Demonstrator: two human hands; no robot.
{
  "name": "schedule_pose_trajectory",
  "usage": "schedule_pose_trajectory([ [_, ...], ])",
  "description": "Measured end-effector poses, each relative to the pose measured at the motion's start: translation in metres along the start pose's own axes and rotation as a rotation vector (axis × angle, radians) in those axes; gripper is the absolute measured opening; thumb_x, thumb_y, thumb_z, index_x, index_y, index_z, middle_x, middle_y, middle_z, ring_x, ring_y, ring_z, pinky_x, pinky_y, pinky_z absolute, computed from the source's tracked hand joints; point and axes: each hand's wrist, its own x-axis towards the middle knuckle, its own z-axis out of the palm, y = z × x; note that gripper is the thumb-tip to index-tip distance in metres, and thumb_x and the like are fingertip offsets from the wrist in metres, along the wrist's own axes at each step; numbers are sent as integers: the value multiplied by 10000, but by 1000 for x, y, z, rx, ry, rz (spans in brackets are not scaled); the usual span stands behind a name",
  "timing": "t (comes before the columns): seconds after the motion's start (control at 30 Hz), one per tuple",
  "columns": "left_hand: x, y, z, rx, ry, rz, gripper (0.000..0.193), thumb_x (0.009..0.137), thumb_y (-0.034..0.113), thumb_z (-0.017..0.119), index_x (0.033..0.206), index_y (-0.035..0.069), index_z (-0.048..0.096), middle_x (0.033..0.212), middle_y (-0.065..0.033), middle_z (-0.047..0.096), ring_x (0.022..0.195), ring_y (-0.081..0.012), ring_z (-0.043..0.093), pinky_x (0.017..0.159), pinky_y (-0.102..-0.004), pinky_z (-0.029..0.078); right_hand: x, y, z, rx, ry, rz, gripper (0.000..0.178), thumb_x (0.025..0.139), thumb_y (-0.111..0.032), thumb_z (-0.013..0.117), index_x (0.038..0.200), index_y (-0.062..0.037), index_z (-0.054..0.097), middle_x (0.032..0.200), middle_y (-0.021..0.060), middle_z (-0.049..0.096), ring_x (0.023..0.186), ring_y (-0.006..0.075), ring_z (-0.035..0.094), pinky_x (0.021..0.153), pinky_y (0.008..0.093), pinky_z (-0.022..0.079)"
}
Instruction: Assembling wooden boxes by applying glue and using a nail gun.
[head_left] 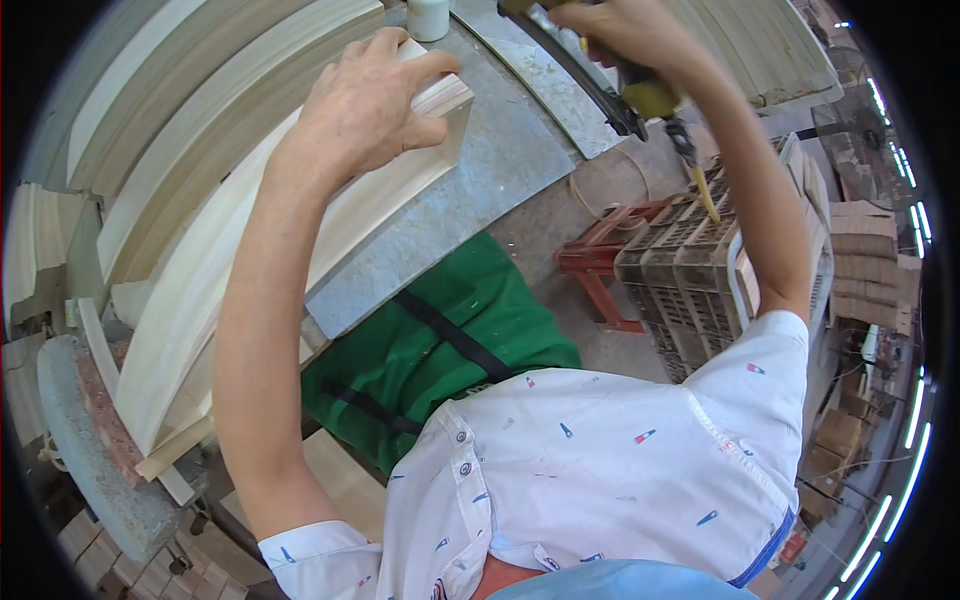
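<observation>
My left hand (pixel 355 105) lies over the far end of a pale curved wooden piece (pixel 395 190), its fingers bent and spread over the end and the thumb at the near side. The piece sweeps back toward the lower left, along a grey metal work surface (pixel 500 170). At the upper right, my right hand (pixel 635 35) is closed round the handle of an olive and black nail gun (pixel 652 97). Its long dark magazine slants above the surface, apart from the wood. An air hose fitting hangs from the handle. The gun's top is cut off by the frame edge.
More curved wooden pieces (pixel 190 130) stand at the left. A white container (pixel 428 18) sits beyond my left hand. At the right are a red stool (pixel 610 265) and a plastic crate (pixel 690 270). Green cloth (pixel 470 320) with black straps covers my lap.
</observation>
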Motion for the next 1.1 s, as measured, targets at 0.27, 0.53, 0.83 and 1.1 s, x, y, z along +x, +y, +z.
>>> schedule_pose_trajectory([
  [0.27,-1,1,-1,-16,-2,-6,577,644,216,622,1218,183,568,1362,-185,416,1198,-363,449,1027,-449,389,-73,-90,-51,188,-176,-57,380,815,-172,634,1064,96,530,865,143,601,616,172,632,532,260,545],
  [0.53,-1,-3,8,14,147,47,510,682,236,728,1179,244,614,1155,-147,550,1069,-331,548,885,-455,472,-66,-96,-40,126,-338,121,368,845,-181,620,1059,108,542,772,114,620,578,153,624,501,254,524],
  [0.83,-2,-3,8,23,124,36,519,680,240,728,1185,259,613,1155,-135,544,1062,-329,547,906,-450,468,-72,-101,-47,86,-372,128,368,851,-186,604,1074,101,545,739,110,623,541,134,609,483,236,511],
  [1.1,-1,0,4,-9,32,-28,603,640,224,628,1239,156,591,1292,-154,477,1145,-335,481,1021,-431,406,-67,-103,-44,113,-344,98,392,835,-203,612,1071,103,544,733,113,623,530,137,605,462,246,503],
])
